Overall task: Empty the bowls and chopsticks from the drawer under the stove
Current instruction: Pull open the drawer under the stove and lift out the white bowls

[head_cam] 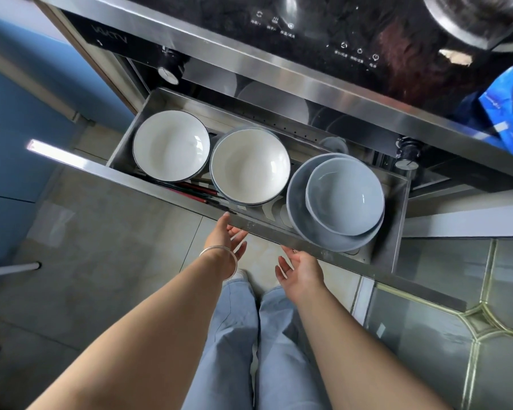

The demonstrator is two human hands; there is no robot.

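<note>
The steel drawer (148, 180) under the stove stands pulled out. Inside it, a white bowl (171, 145) sits at the left and a second white bowl (249, 165) in the middle. At the right a small grey-blue bowl (344, 195) rests in a larger grey-blue bowl (298, 214). Red and black chopsticks (193, 190) lie along the drawer's front, partly hidden under the white bowls. My left hand (227, 238), with a silver bangle on the wrist, is open just below the drawer's front edge. My right hand (299, 266) is open too, palm up, beside that edge.
The black stove top (323, 28) with touch controls overhangs the drawer, with two knobs (168, 74) below it. A blue packet (507, 105) lies at the right edge. A blue cabinet (9, 137) stands left, a glass door (444, 309) right. My legs stand on the tiled floor (107, 238).
</note>
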